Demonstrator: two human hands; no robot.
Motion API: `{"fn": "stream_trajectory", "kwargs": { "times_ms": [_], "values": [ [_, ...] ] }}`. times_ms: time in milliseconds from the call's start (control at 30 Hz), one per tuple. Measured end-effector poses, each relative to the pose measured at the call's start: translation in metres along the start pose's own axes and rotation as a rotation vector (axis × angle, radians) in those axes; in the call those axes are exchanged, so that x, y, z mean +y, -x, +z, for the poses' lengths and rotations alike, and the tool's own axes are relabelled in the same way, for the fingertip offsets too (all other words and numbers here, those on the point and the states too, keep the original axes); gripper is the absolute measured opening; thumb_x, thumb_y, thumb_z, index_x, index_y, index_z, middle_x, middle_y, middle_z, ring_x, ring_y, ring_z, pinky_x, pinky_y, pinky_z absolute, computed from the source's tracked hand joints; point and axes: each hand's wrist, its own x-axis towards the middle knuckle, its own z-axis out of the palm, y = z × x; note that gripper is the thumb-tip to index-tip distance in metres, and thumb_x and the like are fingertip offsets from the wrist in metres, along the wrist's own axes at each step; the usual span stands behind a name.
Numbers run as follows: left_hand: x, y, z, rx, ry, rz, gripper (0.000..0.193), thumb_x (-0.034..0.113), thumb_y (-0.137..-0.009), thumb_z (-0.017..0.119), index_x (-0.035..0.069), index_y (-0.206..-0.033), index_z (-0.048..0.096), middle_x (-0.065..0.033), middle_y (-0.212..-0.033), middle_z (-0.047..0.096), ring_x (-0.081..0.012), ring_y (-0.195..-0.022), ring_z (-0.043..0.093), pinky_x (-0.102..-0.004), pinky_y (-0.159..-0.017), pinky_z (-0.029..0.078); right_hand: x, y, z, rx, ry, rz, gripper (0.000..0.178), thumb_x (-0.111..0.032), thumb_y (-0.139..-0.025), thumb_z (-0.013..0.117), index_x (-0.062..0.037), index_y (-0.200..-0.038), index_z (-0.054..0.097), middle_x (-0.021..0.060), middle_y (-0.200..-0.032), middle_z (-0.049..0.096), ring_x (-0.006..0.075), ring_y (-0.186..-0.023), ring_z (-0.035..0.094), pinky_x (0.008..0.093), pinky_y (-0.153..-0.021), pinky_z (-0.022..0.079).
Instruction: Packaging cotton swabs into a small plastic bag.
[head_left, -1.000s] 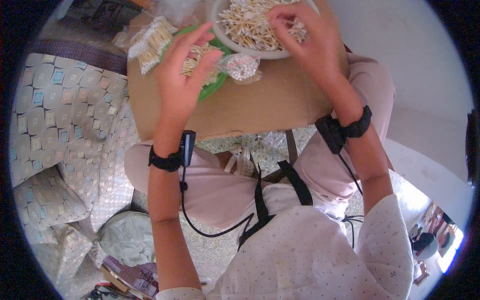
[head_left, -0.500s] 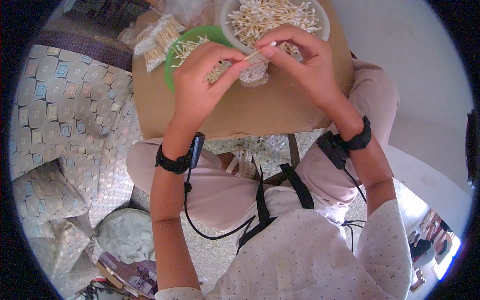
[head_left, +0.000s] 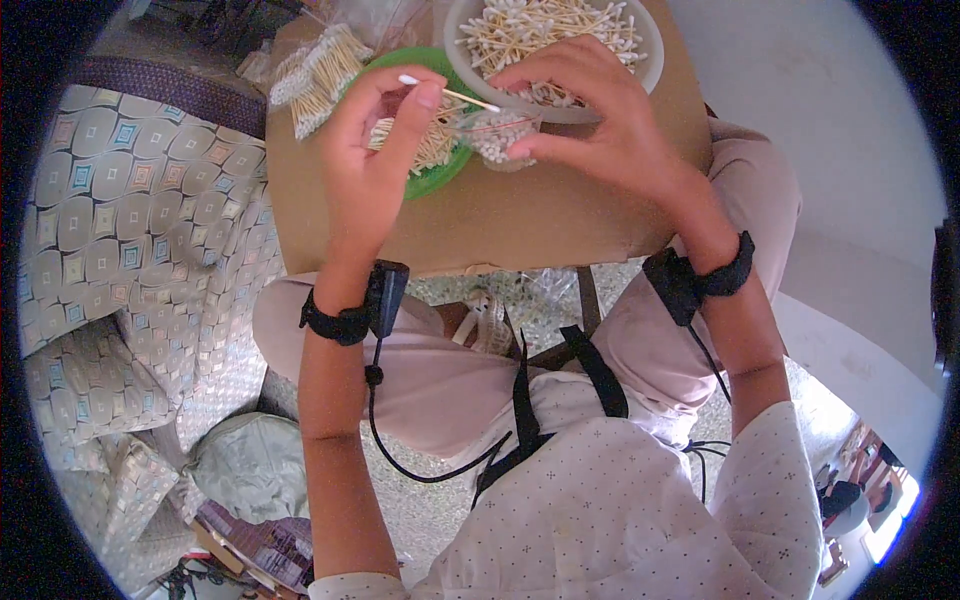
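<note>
A cotton swab with white tips and a wooden stick is pinched in my left hand, thumb against fingers. It slants down to the right, its lower tip over a small clear container packed with cotton swabs. My right hand is open at the container's right side, thumb and fingers apart. The thumb tip overlaps the container; whether it touches is unclear. Beneath my left hand lies a green bowl of loose swabs, partly hidden. Behind my right hand stands a whitish bowl heaped with more swabs.
All this rests on a brown cardboard surface. Bundled swabs and clear plastic bags are at its far left. A patterned cloth-covered seat is on the left, a pale wall on the right.
My right hand has let go of the swab, opened and come down beside the clear container. My left hand has moved left, keeping the swab, which now slants the other way.
</note>
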Motion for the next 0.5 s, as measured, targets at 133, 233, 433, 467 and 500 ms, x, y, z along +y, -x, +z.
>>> {"fn": "stream_trajectory", "kwargs": {
  "times_ms": [133, 233, 433, 467, 500],
  "values": [
    [-0.004, -0.005, -0.007, -0.114, -0.221, 0.124, 0.010, 0.011, -0.087, 0.066, 0.002, -0.092, 0.068, -0.0034, -0.088, 0.067, -0.0097, -0.074, 0.058, -0.0236, -0.068, 0.046, 0.011, 0.005, 0.000, -0.060, 0.132, -0.059, 0.053, -0.048, -0.068, 0.077, -0.0173, -0.111, 0.067, 0.0038, -0.112, 0.064, 0.0265, -0.111, 0.054, 0.0408, -0.095, 0.039],
    [-0.010, -0.004, -0.005, -0.237, -0.283, 0.097, 0.011, 0.013, -0.084, 0.068, 0.004, -0.091, 0.068, -0.0071, -0.086, 0.067, -0.0164, -0.077, 0.061, -0.0286, -0.072, 0.047, 0.012, 0.007, 0.002, -0.179, 0.175, -0.032, 0.058, -0.052, -0.069, 0.074, -0.0184, -0.116, 0.065, 0.0048, -0.118, 0.061, 0.0275, -0.117, 0.050, 0.0466, -0.101, 0.032],
    [-0.022, -0.007, -0.004, -0.395, -0.431, 0.306, 0.016, 0.017, -0.080, 0.070, 0.005, -0.090, 0.069, -0.0093, -0.088, 0.064, -0.0277, -0.089, 0.058, -0.0363, -0.082, 0.045, 0.015, 0.009, 0.005, -0.238, 0.191, -0.074, 0.061, -0.053, -0.069, 0.073, -0.0185, -0.118, 0.064, 0.0058, -0.127, 0.057, 0.0298, -0.125, 0.044, 0.0476, -0.104, 0.030],
    [-0.022, -0.007, -0.004, -0.421, -0.463, 0.314, 0.016, 0.018, -0.080, 0.070, 0.006, -0.091, 0.069, -0.0089, -0.090, 0.064, -0.0277, -0.090, 0.058, -0.0363, -0.083, 0.044, 0.015, 0.010, 0.007, -0.224, 0.245, -0.099, 0.062, -0.052, -0.069, 0.073, -0.0189, -0.120, 0.063, 0.0062, -0.128, 0.055, 0.0305, -0.127, 0.042, 0.0480, -0.105, 0.030],
    [-0.022, -0.007, -0.004, -0.447, -0.495, 0.323, 0.016, 0.018, -0.080, 0.070, 0.006, -0.091, 0.069, -0.0084, -0.091, 0.064, -0.0277, -0.090, 0.057, -0.0363, -0.083, 0.044, 0.015, 0.010, 0.008, -0.209, 0.300, -0.124, 0.063, -0.051, -0.068, 0.074, -0.0194, -0.121, 0.062, 0.0067, -0.130, 0.054, 0.0311, -0.128, 0.041, 0.0483, -0.106, 0.029]
  ]
}}
